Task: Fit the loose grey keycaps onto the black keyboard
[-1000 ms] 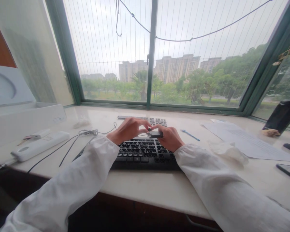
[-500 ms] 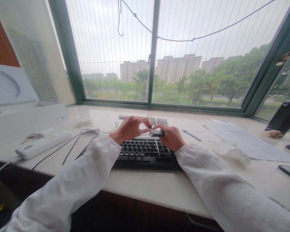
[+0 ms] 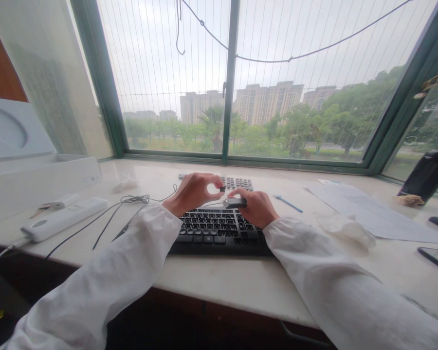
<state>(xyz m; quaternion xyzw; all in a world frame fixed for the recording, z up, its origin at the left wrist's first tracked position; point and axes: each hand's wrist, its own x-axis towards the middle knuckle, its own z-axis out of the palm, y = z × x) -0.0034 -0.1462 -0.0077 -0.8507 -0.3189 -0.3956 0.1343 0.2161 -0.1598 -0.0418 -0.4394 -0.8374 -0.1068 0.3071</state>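
While the right hand (image 3: 257, 208) is pinching the small dark device (image 3: 234, 202) lengthwise at mid-frame, the left hand (image 3: 193, 193) is pinching a tiny dark piece (image 3: 222, 188) just above-left.

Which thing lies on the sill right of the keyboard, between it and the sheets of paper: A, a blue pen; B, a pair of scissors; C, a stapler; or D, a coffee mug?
A: a thin blue pen lies flat on the pale sill, just right of the black keyboard and left of the paper sheets; no scissors, mug or stapler shows there.
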